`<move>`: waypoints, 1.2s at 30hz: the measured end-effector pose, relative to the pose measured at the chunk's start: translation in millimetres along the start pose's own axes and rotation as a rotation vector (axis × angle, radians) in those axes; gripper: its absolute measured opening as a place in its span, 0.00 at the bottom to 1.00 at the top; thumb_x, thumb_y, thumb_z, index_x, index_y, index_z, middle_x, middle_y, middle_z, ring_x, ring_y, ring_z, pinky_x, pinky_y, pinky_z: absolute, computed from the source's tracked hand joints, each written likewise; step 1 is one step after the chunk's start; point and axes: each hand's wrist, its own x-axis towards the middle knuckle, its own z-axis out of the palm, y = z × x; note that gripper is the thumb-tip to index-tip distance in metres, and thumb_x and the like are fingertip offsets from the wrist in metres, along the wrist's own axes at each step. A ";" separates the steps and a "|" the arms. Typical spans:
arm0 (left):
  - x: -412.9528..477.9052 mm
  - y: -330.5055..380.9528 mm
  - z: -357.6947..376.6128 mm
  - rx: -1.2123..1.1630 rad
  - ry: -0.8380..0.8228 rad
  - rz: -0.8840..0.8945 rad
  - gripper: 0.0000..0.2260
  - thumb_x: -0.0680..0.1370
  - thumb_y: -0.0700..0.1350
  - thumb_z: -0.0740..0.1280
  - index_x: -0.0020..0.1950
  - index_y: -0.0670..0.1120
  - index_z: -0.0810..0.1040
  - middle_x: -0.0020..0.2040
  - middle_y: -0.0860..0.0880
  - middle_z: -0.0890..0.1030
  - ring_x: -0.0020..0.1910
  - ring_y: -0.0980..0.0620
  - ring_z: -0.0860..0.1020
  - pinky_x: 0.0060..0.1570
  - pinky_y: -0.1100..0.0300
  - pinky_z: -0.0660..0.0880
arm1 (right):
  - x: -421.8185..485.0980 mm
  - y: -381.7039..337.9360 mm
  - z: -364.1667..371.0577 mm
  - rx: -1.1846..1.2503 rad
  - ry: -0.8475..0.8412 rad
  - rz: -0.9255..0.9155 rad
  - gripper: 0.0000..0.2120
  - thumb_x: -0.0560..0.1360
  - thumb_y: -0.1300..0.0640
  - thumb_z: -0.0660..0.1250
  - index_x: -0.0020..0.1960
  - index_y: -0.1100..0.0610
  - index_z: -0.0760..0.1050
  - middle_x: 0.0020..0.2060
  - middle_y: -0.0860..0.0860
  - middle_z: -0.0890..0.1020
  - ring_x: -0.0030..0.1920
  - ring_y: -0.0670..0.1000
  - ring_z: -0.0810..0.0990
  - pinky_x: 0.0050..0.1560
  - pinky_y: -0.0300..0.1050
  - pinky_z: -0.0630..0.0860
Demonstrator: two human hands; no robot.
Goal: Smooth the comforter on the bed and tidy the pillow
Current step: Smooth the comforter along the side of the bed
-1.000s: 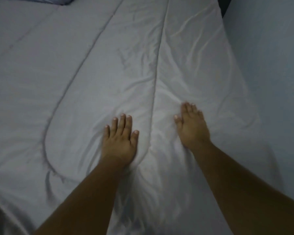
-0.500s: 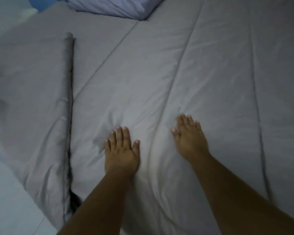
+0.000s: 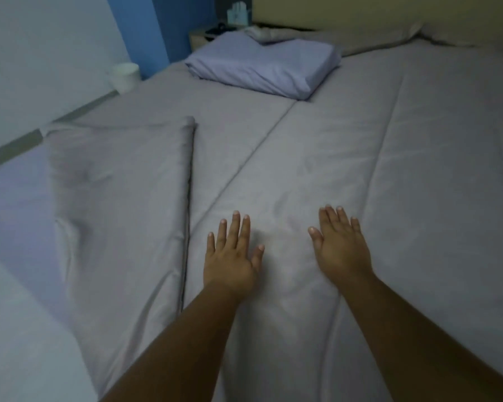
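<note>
Dim room: blue wall (image 3: pixel 163 30), nightstand (image 3: pixel 204 37), beige headboard (image 3: pixel 360 10).

One head-worn view looks forward and down along the bed (image 3: pixel 418 169). Both forearms reach in from the near edge, close below.

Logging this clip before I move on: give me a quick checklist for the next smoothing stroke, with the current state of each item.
1. Both hands free: ok. The left hand and right hand lie flat and open, with no grip on anything.
2. Hands on the comforter: ok.
3. Stretch ahead of the hands smooth: ok, only faint creases.
4. Left edge flat: not ok. A folded-over flap lies beside the left hand.
5. Pillow tidy: not ok, it sits askew with a rumpled cover.
6. Far right side smooth: cannot tell, partly out of view.
</note>
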 end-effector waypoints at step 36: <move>427.0 -373.7 -39.2 0.207 0.119 0.219 0.22 0.82 0.55 0.52 0.73 0.47 0.66 0.63 0.40 0.75 0.62 0.37 0.71 0.61 0.45 0.65 | 359.9 -359.9 139.7 0.225 0.014 0.029 0.24 0.83 0.54 0.49 0.76 0.59 0.53 0.76 0.56 0.56 0.76 0.56 0.55 0.74 0.50 0.48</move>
